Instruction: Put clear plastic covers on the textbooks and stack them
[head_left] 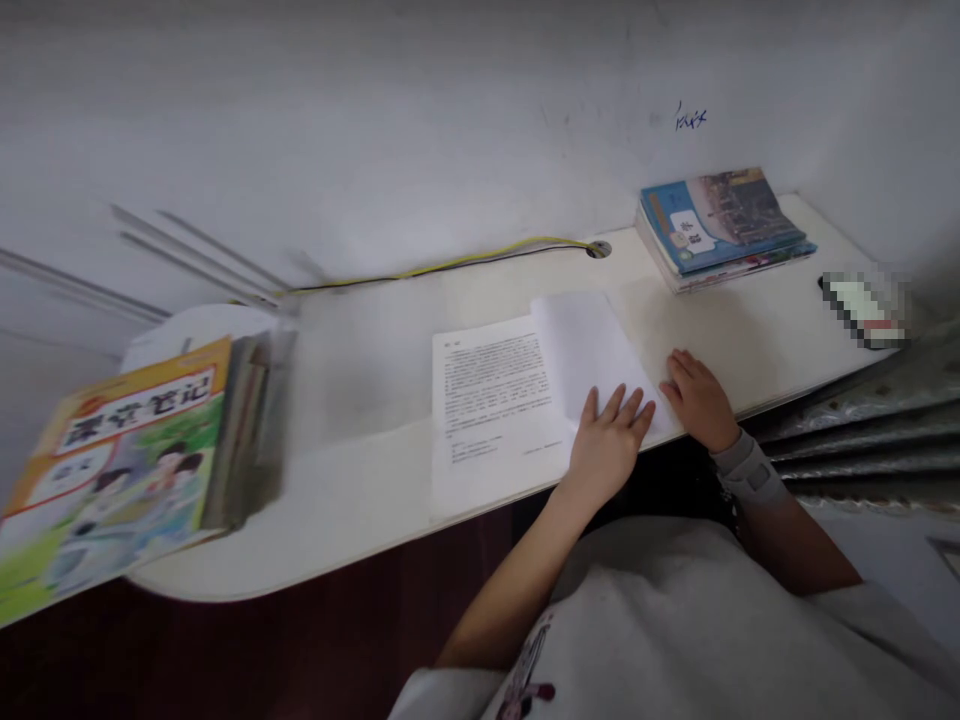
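Observation:
An open book (pixel 491 400) lies on the white desk, its left page full of small printed text. Its right page (pixel 585 350) is blank white and curves up a little near the fold. My left hand (pixel 609 440) rests flat on the lower part of that blank page, fingers spread. Just right of the book, my right hand (pixel 697 400) lies on the desk by the page's edge, fingers stretched out and holding nothing. A grey band (pixel 750 470) is around my right wrist.
A stack of books with a blue cover (pixel 720 220) lies at the back right. Beyond my right hand is a phone (pixel 862 310), partly pixelated. A yellow cable (pixel 480 257) runs along the wall to a desk hole. At left stands a pile under a colourful workbook (pixel 127 480).

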